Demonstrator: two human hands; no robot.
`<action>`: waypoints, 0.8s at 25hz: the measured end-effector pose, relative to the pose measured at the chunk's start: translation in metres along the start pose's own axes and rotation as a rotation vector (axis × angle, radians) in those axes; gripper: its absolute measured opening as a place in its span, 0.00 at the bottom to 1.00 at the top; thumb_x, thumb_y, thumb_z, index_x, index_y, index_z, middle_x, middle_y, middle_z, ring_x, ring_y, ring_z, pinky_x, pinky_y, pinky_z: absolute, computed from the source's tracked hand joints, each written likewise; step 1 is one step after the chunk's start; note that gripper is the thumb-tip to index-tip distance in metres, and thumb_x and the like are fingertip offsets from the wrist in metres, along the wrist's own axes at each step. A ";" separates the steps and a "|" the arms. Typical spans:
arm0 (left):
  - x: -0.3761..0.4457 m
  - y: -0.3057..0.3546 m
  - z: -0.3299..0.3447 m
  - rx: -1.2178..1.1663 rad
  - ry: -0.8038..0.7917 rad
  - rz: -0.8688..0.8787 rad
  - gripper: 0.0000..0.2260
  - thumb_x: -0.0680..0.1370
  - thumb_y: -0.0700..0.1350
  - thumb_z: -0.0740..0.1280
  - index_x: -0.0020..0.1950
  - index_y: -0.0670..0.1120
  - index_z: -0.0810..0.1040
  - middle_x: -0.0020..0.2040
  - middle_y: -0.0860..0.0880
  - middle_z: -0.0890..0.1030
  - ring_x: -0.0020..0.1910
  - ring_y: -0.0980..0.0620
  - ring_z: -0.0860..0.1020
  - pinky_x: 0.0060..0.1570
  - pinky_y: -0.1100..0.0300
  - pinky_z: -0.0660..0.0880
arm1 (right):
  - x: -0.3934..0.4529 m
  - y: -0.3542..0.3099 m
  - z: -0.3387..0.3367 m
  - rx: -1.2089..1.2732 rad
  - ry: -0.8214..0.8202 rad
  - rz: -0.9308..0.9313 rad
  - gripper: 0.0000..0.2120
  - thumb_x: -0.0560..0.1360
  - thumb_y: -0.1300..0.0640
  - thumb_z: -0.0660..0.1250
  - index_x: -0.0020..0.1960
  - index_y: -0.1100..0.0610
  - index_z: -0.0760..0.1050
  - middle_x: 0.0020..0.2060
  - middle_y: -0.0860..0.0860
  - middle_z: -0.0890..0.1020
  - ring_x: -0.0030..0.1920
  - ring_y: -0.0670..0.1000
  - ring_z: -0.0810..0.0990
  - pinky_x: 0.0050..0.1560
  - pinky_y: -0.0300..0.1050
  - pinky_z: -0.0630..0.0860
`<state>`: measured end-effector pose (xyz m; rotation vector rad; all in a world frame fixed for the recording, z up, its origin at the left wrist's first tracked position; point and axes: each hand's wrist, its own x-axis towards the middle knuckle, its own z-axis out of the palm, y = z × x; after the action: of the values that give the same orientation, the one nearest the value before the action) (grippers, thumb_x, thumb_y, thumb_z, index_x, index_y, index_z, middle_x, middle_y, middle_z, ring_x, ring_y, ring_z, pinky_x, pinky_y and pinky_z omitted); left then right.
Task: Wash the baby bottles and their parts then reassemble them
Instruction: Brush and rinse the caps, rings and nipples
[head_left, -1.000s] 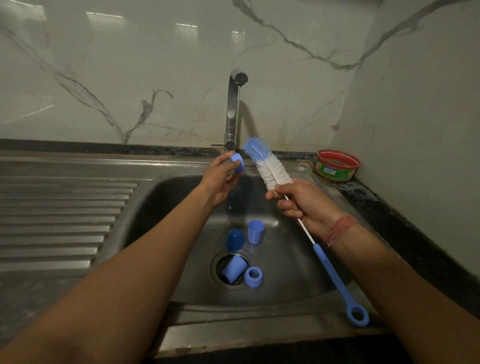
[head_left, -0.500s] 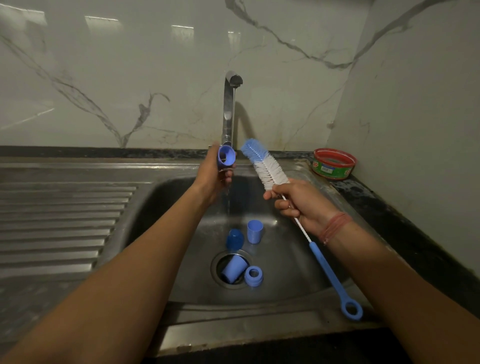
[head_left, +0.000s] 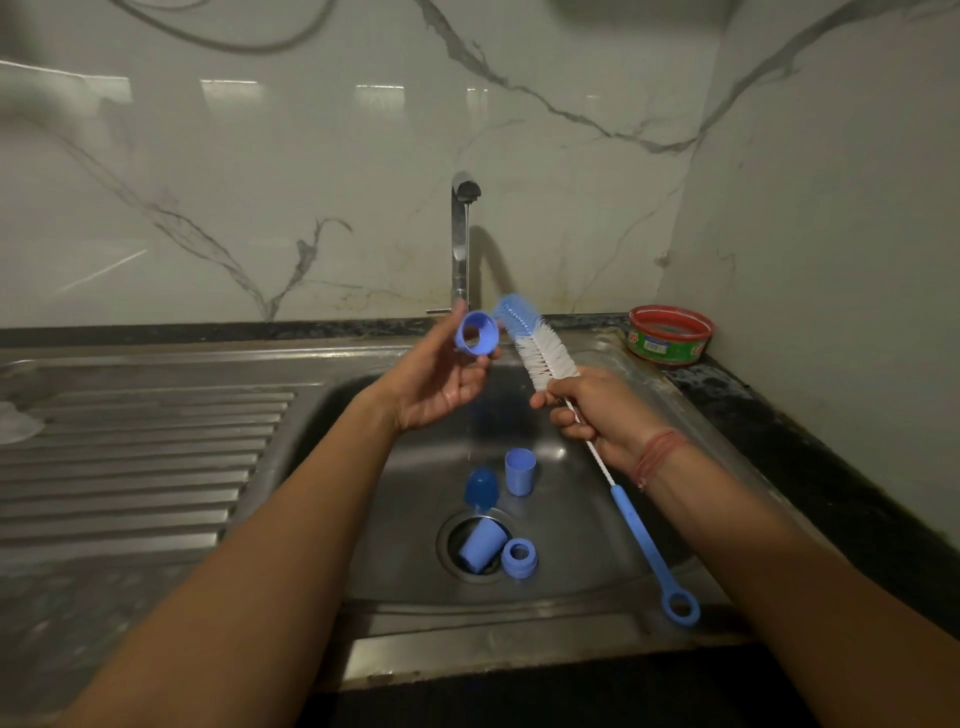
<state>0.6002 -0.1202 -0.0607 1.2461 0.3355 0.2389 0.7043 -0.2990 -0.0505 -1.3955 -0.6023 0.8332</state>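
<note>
Two hands are busy over the sink (head_left: 613, 525): my left hand (head_left: 441, 382) pinches a blue bottle ring (head_left: 477, 333) at its fingertips, beside the brush head, while my right hand (head_left: 597, 415) grips the bottle brush (head_left: 543, 351) by its wire. Four blue parts lie around the drain (head_left: 475, 543) below.

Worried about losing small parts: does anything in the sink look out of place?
Yes: a blue cup lies tipped on its side in the open drain, with a blue ring on the drain's edge. Both look ill-placed.
</note>
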 end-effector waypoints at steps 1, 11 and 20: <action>-0.002 -0.008 0.001 0.306 0.106 -0.075 0.14 0.77 0.54 0.69 0.58 0.47 0.79 0.50 0.45 0.81 0.44 0.53 0.82 0.46 0.61 0.81 | 0.000 0.000 0.001 -0.002 -0.004 0.003 0.10 0.78 0.69 0.54 0.57 0.62 0.69 0.36 0.56 0.77 0.20 0.42 0.65 0.15 0.32 0.57; -0.029 -0.017 -0.012 1.209 0.427 0.087 0.17 0.73 0.45 0.75 0.61 0.46 0.79 0.55 0.49 0.80 0.52 0.53 0.78 0.54 0.59 0.74 | -0.003 0.003 0.001 -0.068 -0.043 0.027 0.07 0.78 0.70 0.55 0.48 0.63 0.70 0.36 0.57 0.78 0.20 0.42 0.65 0.16 0.32 0.57; -0.171 0.070 -0.157 1.469 0.757 -0.015 0.20 0.74 0.41 0.75 0.65 0.45 0.77 0.61 0.43 0.79 0.53 0.50 0.75 0.56 0.56 0.72 | -0.008 0.010 0.011 -0.231 -0.105 0.101 0.06 0.79 0.69 0.56 0.53 0.68 0.70 0.37 0.58 0.78 0.19 0.41 0.64 0.14 0.32 0.56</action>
<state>0.3832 -0.0210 -0.0173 2.5684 1.3225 0.4809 0.6894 -0.2989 -0.0583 -1.6098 -0.7321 0.9448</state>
